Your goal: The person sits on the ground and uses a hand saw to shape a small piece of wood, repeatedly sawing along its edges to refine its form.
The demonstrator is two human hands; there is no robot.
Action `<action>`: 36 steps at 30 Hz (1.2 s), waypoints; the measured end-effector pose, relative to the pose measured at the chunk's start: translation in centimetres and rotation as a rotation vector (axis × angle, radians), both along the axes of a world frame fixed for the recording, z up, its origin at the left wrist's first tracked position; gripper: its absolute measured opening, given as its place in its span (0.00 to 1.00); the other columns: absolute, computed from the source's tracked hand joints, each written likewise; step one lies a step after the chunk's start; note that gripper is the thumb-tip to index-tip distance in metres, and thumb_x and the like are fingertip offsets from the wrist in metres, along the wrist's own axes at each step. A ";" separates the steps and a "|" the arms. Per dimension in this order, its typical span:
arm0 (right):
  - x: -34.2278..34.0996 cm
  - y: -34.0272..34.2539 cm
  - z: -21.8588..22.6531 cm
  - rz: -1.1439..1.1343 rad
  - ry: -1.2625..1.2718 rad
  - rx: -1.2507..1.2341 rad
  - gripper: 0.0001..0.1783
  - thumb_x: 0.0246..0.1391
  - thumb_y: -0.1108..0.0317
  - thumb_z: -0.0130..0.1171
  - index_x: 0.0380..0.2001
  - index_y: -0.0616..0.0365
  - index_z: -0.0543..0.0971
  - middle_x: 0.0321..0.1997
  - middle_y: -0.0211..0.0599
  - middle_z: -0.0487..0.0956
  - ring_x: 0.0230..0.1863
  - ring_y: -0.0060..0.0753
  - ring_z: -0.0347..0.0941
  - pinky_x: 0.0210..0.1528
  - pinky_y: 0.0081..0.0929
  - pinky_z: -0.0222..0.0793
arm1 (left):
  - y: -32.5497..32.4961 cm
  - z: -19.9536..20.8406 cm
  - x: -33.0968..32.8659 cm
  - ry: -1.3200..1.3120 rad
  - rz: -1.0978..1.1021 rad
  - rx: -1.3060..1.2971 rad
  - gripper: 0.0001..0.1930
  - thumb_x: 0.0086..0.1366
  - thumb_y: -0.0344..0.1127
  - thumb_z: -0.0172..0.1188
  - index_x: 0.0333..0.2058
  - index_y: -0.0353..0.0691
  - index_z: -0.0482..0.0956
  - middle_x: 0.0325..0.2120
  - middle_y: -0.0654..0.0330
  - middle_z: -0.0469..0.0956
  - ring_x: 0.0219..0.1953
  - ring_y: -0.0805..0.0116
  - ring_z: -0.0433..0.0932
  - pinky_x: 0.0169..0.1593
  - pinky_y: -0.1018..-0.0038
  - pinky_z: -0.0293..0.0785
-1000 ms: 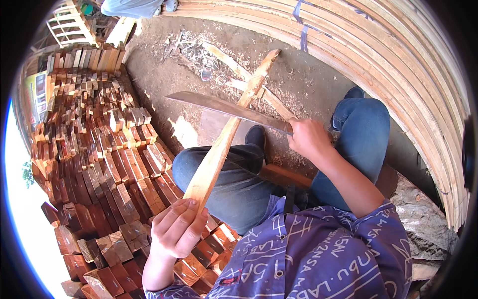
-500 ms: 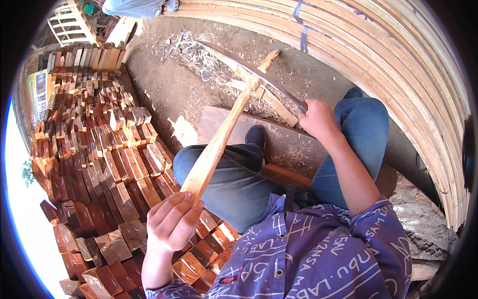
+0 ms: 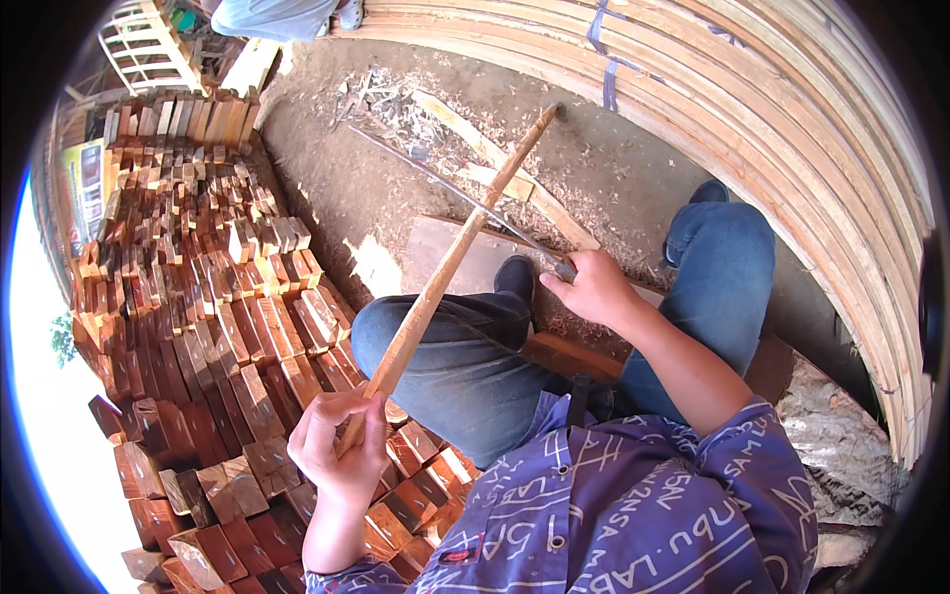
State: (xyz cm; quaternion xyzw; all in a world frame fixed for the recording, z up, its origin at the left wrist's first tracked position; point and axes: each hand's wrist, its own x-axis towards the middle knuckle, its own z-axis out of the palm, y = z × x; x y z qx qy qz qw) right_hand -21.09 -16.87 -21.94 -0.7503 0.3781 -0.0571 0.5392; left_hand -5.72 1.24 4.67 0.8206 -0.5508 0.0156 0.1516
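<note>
My left hand (image 3: 341,450) grips the near end of a long wooden stick (image 3: 450,262) that slants up and away to the right, over my left knee. My right hand (image 3: 594,289) is closed on the handle of a long thin-bladed knife (image 3: 455,193), whose blade runs up-left and crosses the stick about midway. Both are held above my legs in blue jeans (image 3: 465,346). A flat wooden board (image 3: 435,257) lies on the ground beneath the stick.
Rows of stacked reddish wooden blocks (image 3: 208,327) fill the left side. Bundled long wooden slats (image 3: 792,148) curve along the right. Wood shavings and offcuts (image 3: 396,104) lie on the dirt ground ahead. Another person's legs (image 3: 282,15) show at the top edge.
The knife blade has swung from lying flat across the stick to pointing up-left, edge-on. My right hand moved up slightly. The left hand rolled the stick a little.
</note>
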 end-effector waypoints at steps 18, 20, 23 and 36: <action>0.4 0.8 4.5 0.022 -0.172 -0.167 0.14 0.47 0.62 0.65 0.19 0.62 0.76 0.18 0.52 0.75 0.25 0.59 0.75 0.29 0.47 0.69 | -1.7 0.3 -3.2 0.058 -0.202 0.060 0.13 0.50 0.20 0.70 0.33 0.39 0.78 0.26 0.56 0.81 0.23 0.63 0.80 0.26 0.73 0.75; 0.0 1.0 4.5 0.043 -0.132 -0.156 0.12 0.45 0.63 0.65 0.21 0.61 0.78 0.20 0.51 0.76 0.26 0.58 0.76 0.31 0.47 0.71 | -1.7 0.0 -3.1 0.038 -0.217 0.048 0.13 0.50 0.20 0.70 0.33 0.40 0.79 0.27 0.56 0.81 0.23 0.63 0.80 0.26 0.73 0.75; -0.5 1.0 6.8 0.108 -0.103 -0.111 0.11 0.43 0.63 0.65 0.24 0.61 0.80 0.22 0.50 0.79 0.29 0.56 0.78 0.35 0.47 0.74 | -1.2 -0.1 -3.2 0.031 -0.185 0.034 0.13 0.49 0.21 0.70 0.34 0.39 0.79 0.27 0.56 0.82 0.24 0.63 0.81 0.26 0.74 0.75; -1.5 0.9 5.2 0.113 0.039 -0.131 0.12 0.45 0.63 0.64 0.28 0.61 0.82 0.24 0.55 0.79 0.32 0.59 0.79 0.37 0.51 0.75 | -0.6 -0.7 -5.3 0.054 -0.177 0.060 0.12 0.50 0.19 0.68 0.32 0.39 0.77 0.25 0.54 0.80 0.25 0.62 0.81 0.27 0.74 0.73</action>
